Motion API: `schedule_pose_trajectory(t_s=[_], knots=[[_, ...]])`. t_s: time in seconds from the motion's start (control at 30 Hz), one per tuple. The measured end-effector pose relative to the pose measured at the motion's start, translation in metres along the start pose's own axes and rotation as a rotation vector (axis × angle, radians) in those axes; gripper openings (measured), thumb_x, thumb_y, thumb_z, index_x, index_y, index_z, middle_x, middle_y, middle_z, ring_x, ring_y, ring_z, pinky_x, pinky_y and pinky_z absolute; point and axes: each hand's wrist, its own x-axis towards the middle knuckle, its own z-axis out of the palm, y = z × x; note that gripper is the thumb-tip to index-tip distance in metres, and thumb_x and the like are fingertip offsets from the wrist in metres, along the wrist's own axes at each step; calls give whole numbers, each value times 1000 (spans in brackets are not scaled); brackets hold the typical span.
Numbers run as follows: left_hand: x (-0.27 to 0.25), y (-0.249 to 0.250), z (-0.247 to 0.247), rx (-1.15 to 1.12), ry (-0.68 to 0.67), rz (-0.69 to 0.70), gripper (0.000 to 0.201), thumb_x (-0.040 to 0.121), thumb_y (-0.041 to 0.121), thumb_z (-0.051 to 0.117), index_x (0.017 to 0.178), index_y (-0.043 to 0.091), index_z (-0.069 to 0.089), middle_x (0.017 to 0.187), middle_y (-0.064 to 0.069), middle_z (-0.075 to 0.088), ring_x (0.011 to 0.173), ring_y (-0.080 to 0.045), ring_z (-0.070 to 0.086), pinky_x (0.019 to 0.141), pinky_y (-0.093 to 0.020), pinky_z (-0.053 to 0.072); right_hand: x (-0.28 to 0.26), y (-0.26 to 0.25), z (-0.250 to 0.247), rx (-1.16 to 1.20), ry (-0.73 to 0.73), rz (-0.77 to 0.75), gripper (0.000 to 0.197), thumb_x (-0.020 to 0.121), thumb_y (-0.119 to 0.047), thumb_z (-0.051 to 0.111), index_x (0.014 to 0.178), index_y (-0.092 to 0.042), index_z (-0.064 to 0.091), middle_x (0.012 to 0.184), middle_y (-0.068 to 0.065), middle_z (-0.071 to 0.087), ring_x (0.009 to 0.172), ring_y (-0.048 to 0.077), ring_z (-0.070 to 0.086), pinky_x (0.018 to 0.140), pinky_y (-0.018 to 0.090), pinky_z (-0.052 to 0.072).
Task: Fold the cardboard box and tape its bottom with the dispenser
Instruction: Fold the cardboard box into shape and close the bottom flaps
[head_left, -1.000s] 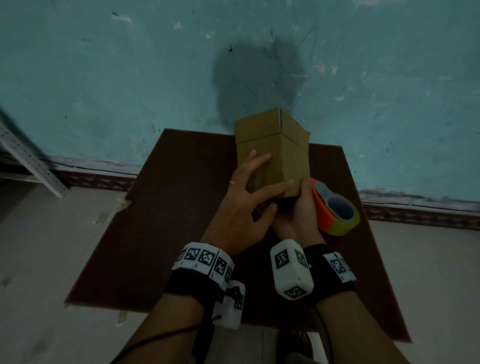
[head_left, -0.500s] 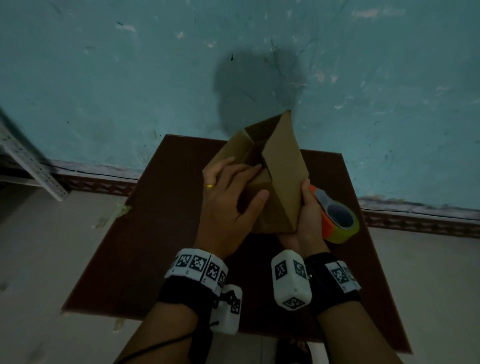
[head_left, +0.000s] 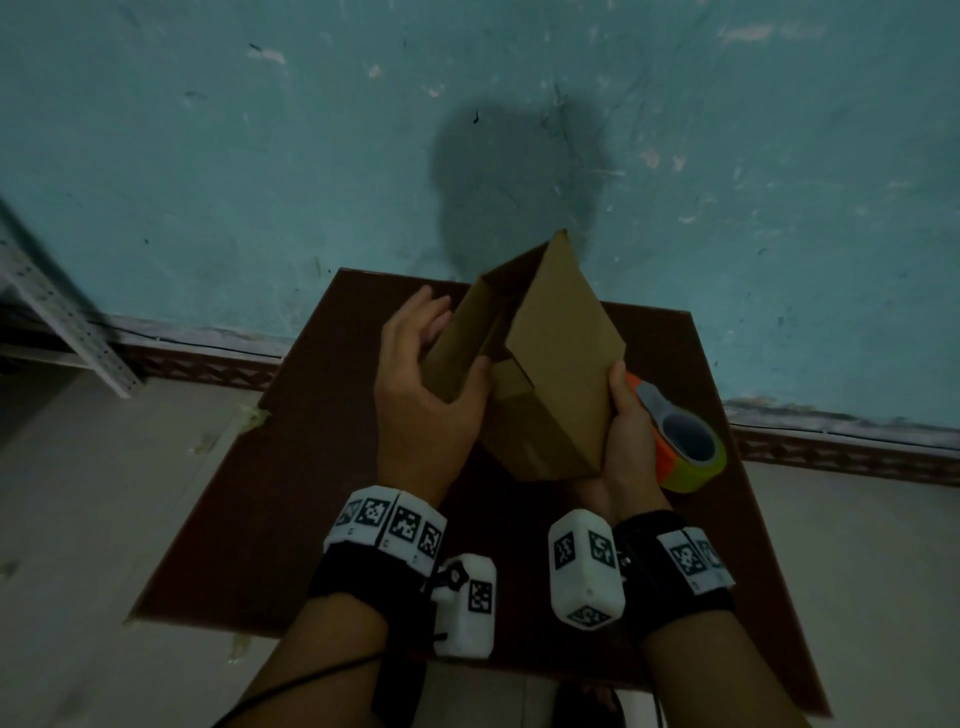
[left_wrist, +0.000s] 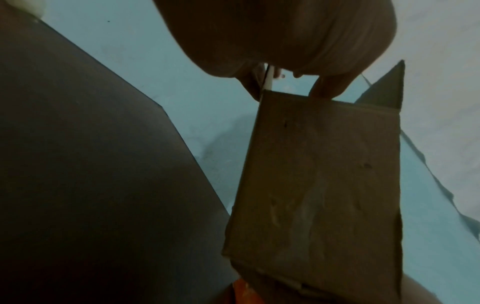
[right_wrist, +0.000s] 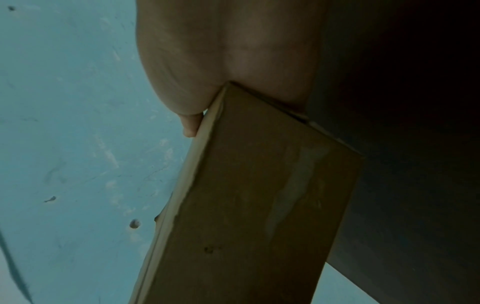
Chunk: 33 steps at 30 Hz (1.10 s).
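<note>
A brown cardboard box (head_left: 550, 384) is held tilted above the dark table (head_left: 270, 519), its open end with raised flaps facing up and away. My left hand (head_left: 431, 374) holds the left flap, thumb on its inner side and fingers behind it. My right hand (head_left: 623, 431) grips the box's right lower edge from below. An orange and yellow tape dispenser (head_left: 680, 441) lies on the table just right of my right hand. The left wrist view shows the box (left_wrist: 317, 181) from below; the right wrist view shows one box (right_wrist: 246, 205) panel against the palm.
A teal wall (head_left: 260, 156) rises directly behind the table. A grey perforated metal rack (head_left: 57, 312) leans at the far left. Pale floor (head_left: 78, 493) surrounds the table on both sides.
The box went from closed and upright to tilted with its flaps spread. My left hand moved from the front face to the left flap, pulling it outward. The right hand stayed under the box.
</note>
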Motion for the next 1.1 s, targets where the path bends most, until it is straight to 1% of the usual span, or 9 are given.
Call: schedule_pose_trajectory(t_s=[0.13,0.23,0.3,0.47,0.6,0.73,0.87,0.97,1.1], knots=[[16,-8,-22,282,-256,132,82,82,26,86,155,13,50,155,-5,54,142,-22,54,113,-53,47,-14,-14,8,-173,7,-52,55,97,-66,66,142,-34,58,133,14,75,117,42,76,103,66,57],[28,-15,-43,334,-434,-92,124,63,60,80,169,32,22,170,-1,36,155,-20,37,126,-52,33,-26,-23,12,-399,-68,-151,31,107,-57,55,127,-35,64,124,8,80,105,30,81,89,52,64],[31,-20,-50,210,-474,-240,137,57,65,84,169,43,8,171,2,34,156,-16,37,125,-49,37,-31,-23,15,-489,-118,-141,36,108,-55,53,134,-33,66,123,7,81,104,28,82,88,49,65],[22,-18,-47,71,-520,-269,78,84,32,84,150,51,47,140,10,66,129,-6,64,110,-46,55,-34,-17,21,-552,-133,-147,31,109,-54,52,130,-37,67,122,5,82,107,28,81,91,49,66],[22,-11,-39,38,-547,-363,36,102,37,58,122,67,63,140,17,66,139,-4,57,118,-49,46,-32,-18,20,-497,-61,-143,26,108,-54,55,123,-37,67,119,6,83,102,28,82,82,45,66],[23,4,-31,-232,-448,-692,47,113,53,30,119,36,74,111,4,82,112,-16,75,96,-39,56,-30,-19,16,-502,-37,-169,26,107,-55,56,123,-39,67,117,4,83,102,27,82,88,50,65],[22,-4,-28,-79,-431,-534,50,107,59,45,146,32,62,133,5,72,124,-12,67,112,-46,50,-29,-23,15,-493,-14,-188,34,108,-57,54,132,-35,64,117,3,81,90,19,84,72,38,65],[22,-10,-25,-37,-429,-457,46,112,47,43,152,30,56,136,4,70,122,-9,67,107,-38,53,-30,-23,14,-504,-8,-195,38,107,-57,54,135,-35,64,120,4,81,93,21,84,74,41,65],[18,0,-23,-72,-537,-692,48,112,57,28,131,31,64,121,0,73,110,-13,70,98,-34,52,-32,-22,15,-520,7,-188,39,107,-55,55,138,-32,65,123,7,81,104,27,81,85,47,64]])
